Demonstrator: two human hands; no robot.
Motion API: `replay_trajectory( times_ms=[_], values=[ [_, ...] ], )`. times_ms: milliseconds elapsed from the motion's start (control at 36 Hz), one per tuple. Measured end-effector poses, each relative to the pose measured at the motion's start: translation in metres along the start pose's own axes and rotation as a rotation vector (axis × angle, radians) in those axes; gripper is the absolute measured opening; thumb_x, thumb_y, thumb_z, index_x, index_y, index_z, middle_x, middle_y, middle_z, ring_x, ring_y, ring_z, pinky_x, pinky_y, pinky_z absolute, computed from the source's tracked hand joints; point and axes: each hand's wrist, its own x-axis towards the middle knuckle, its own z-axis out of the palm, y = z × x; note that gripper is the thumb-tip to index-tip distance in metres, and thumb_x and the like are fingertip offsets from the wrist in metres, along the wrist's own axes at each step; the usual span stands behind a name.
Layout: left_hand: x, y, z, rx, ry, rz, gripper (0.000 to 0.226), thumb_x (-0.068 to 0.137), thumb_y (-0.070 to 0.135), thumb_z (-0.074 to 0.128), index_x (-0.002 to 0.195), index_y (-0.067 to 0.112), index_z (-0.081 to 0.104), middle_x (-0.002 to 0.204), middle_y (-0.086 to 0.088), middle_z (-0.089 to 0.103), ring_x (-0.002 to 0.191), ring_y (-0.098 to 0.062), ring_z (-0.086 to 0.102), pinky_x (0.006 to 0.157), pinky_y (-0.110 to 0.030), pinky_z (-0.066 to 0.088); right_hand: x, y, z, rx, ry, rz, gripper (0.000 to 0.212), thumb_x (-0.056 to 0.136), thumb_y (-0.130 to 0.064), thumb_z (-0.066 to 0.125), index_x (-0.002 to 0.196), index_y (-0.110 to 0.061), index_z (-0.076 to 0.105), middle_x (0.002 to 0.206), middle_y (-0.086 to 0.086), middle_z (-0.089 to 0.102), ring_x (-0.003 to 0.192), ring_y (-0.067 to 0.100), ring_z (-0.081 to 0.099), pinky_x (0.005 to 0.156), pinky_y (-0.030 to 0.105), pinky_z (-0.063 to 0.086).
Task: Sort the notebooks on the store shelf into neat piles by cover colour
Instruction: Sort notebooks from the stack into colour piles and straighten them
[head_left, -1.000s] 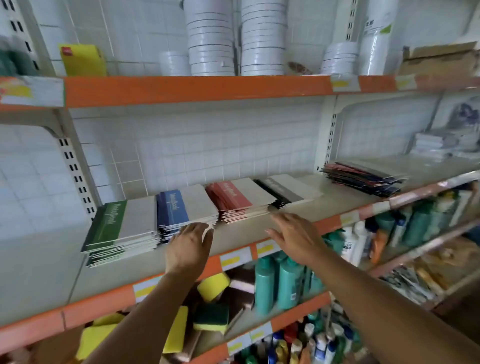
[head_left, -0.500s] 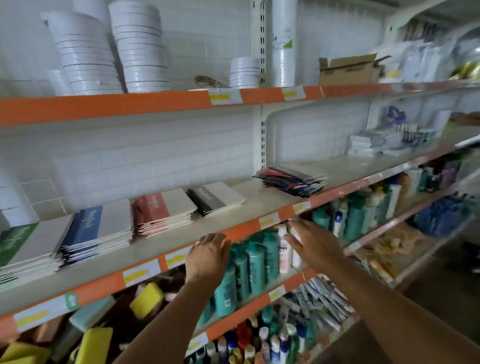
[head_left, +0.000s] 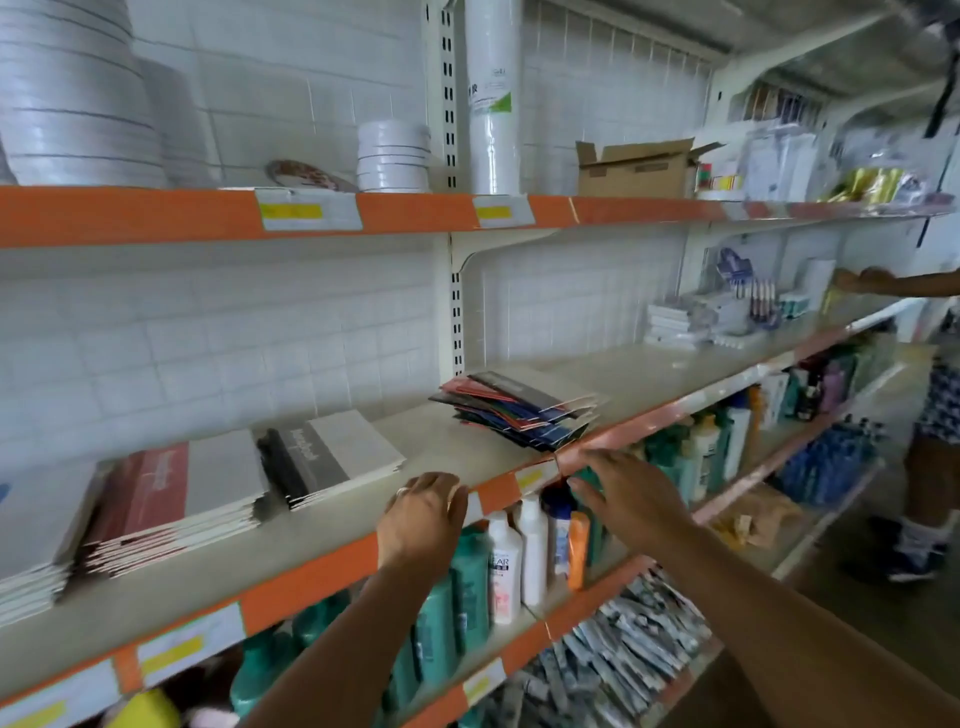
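A messy heap of mixed-colour notebooks lies on the middle shelf, right of the upright. Left of it stand neat piles: a black pile, then a red pile, and a pile cut off at the left edge. My left hand hovers at the shelf's front edge, fingers loosely bent, holding nothing. My right hand is spread flat just below and in front of the messy heap, also holding nothing.
Bottles fill the shelf below. Stacked white plates and a cardboard box sit on the top shelf. Another person stands at the far right, an arm reaching to the shelf.
My view has swung right along the shelf. Both hands have travelled right from the blue and red piles toward the messy heap. The green and blue piles have left the frame.
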Motion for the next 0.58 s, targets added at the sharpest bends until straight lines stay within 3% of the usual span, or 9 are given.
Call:
replay_trajectory(
  times_ms=[111, 222, 333, 472, 583],
  values=[
    [0.039, 0.001, 0.02, -0.024, 0.021, -0.016, 0.031, 0.099, 0.037, 0.041, 0.111, 0.02, 0.064, 0.114, -0.001, 0.064, 0.105, -0.024, 0.058, 0.087, -0.032, 0.044, 0.038, 0.016, 0.004, -0.035, -0.01, -0.005, 0.037, 0.101, -0.043, 0.036, 0.129, -0.023, 0.047, 0.126, -0.002, 0.058, 0.114, 0.017, 0.054, 0.088, 0.031, 0.045],
    [0.069, 0.005, 0.037, -0.047, 0.034, -0.054, 0.031, 0.099, 0.034, 0.043, 0.113, 0.018, 0.065, 0.116, -0.005, 0.065, 0.106, -0.028, 0.058, 0.087, -0.034, 0.043, 0.072, 0.034, 0.013, -0.038, -0.011, -0.019, 0.043, 0.1, -0.042, 0.036, 0.139, -0.022, 0.041, 0.132, -0.001, 0.056, 0.118, 0.017, 0.053, 0.093, 0.032, 0.044],
    [0.091, 0.011, 0.056, -0.001, 0.009, -0.067, 0.033, 0.1, 0.037, 0.039, 0.118, 0.022, 0.062, 0.122, 0.0, 0.062, 0.111, -0.023, 0.055, 0.088, -0.03, 0.04, 0.102, 0.052, 0.027, -0.026, -0.022, -0.047, 0.048, 0.1, -0.046, 0.034, 0.141, -0.023, 0.04, 0.134, 0.0, 0.055, 0.12, 0.018, 0.051, 0.097, 0.034, 0.043],
    [0.12, 0.024, 0.075, -0.002, 0.031, -0.091, 0.034, 0.1, 0.037, 0.038, 0.119, 0.023, 0.062, 0.123, 0.002, 0.061, 0.111, -0.021, 0.055, 0.088, -0.03, 0.042, 0.144, 0.074, 0.043, 0.029, -0.077, -0.126, 0.053, 0.099, -0.05, 0.037, 0.146, -0.024, 0.033, 0.149, 0.0, 0.039, 0.134, 0.017, 0.039, 0.108, 0.034, 0.033],
    [0.138, 0.039, 0.088, -0.002, 0.09, -0.126, 0.029, 0.099, 0.034, 0.041, 0.112, 0.022, 0.064, 0.116, 0.0, 0.064, 0.104, -0.023, 0.056, 0.083, -0.032, 0.045, 0.178, 0.089, 0.054, 0.042, -0.199, -0.203, 0.071, 0.096, -0.054, 0.04, 0.153, -0.025, 0.008, 0.161, 0.002, 0.009, 0.146, 0.021, 0.014, 0.117, 0.038, 0.015]
  ],
)
